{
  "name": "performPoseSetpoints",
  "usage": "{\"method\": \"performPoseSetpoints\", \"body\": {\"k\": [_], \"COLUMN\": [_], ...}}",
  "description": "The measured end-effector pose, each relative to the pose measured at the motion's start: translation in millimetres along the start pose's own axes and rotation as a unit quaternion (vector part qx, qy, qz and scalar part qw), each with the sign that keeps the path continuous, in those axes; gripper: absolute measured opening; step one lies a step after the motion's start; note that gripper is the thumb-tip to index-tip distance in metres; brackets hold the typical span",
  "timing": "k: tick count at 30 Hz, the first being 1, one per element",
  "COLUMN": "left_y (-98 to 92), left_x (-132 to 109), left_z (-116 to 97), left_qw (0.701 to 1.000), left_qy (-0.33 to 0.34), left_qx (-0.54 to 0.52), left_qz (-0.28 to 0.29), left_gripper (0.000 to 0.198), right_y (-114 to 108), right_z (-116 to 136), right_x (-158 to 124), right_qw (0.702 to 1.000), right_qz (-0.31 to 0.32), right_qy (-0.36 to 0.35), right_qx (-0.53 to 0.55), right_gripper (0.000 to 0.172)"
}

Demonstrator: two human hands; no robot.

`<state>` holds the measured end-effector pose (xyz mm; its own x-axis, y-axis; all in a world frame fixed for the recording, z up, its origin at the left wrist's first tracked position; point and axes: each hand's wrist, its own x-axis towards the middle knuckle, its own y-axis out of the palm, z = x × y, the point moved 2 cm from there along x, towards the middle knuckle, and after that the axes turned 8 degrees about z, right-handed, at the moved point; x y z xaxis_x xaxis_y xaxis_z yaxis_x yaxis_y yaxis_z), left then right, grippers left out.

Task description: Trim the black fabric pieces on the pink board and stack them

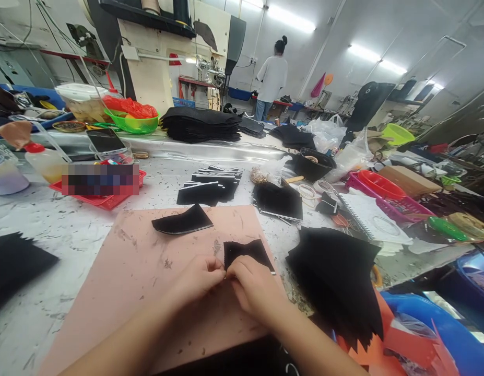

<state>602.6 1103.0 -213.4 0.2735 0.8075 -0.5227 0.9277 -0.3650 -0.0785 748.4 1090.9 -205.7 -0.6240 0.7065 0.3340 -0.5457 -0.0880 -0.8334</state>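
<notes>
Both my hands meet at the near edge of a small black fabric piece (247, 249) lying on a pink mat (148, 282). My left hand (200, 274) pinches at the piece's lower left corner, thumb against curled fingers. Over its near edge rests my right hand (251, 282), fingers closed together and covering part of it. What exactly sits between the fingertips is hidden. Farther back on the mat lies another black piece (182, 219), slightly curled. A larger dark piece (234, 360) shows at the bottom, below my forearms.
Fanned black pieces (212, 188), a second stack (279, 201) and a big pile (335, 277) surround the mat. A red tray (103, 201) stands left; a spiral notebook (373, 222) and pink basket (406, 211) lie right. A person (272, 78) stands in the background.
</notes>
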Motion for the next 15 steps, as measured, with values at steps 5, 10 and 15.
{"method": "performPoseSetpoints", "body": {"k": [5,10,15], "left_y": [1.7,4.3,-1.7], "left_x": [-0.7,-3.7,-6.3], "left_z": [1.0,1.5,1.2], "left_qw": [1.000,1.000,0.999], "left_qy": [-0.008,-0.015,-0.015], "left_qx": [-0.012,-0.012,0.043], "left_qz": [0.010,0.017,-0.018], "left_gripper": [0.010,0.009,0.009], "right_y": [1.6,3.2,-3.6], "right_z": [1.9,-2.2,-23.0], "right_x": [-3.4,-10.2,-35.4], "right_qw": [0.998,0.980,0.826], "right_qz": [-0.022,-0.020,-0.153], "right_qy": [0.010,0.045,0.136], "right_qx": [0.052,0.194,0.525], "right_gripper": [0.020,0.012,0.016]}}
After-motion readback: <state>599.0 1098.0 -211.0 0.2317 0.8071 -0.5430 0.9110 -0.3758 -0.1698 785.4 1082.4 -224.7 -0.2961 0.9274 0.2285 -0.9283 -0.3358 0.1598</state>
